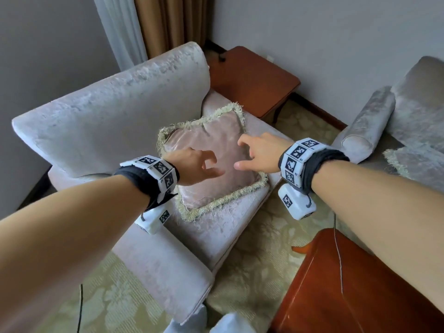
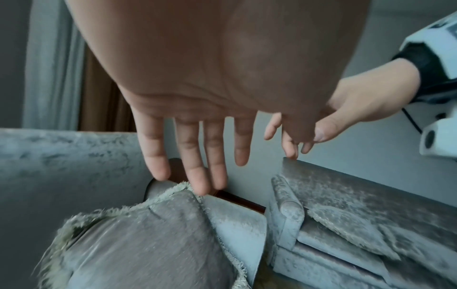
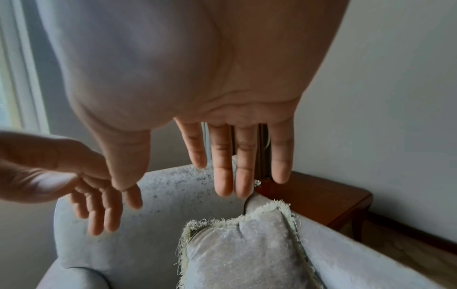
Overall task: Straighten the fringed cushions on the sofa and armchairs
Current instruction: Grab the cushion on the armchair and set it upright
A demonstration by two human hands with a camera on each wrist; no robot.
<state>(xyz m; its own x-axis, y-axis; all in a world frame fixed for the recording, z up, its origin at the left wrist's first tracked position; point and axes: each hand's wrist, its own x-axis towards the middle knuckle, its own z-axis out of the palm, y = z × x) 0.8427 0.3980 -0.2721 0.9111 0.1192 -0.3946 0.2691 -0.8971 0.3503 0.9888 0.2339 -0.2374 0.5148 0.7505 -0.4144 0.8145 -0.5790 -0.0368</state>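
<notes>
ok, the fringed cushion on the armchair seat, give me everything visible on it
The square dusty-pink velvety cushion with pale green fringe lies flat and skewed, like a diamond, on the seat of the pale grey velvet armchair. Its far corner reaches the seat's back right corner. Its face is creased and puffy. The left hand and right hand hover over it, fingers spread; none visibly touching.

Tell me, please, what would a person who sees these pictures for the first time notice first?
First, the two bare hands, left hand and right hand, reaching open over the pink fringed cushion without gripping it. The cushion lies flat and askew on the seat of the pale velvet armchair. At the right edge, a second fringed cushion lies on the sofa.
</notes>
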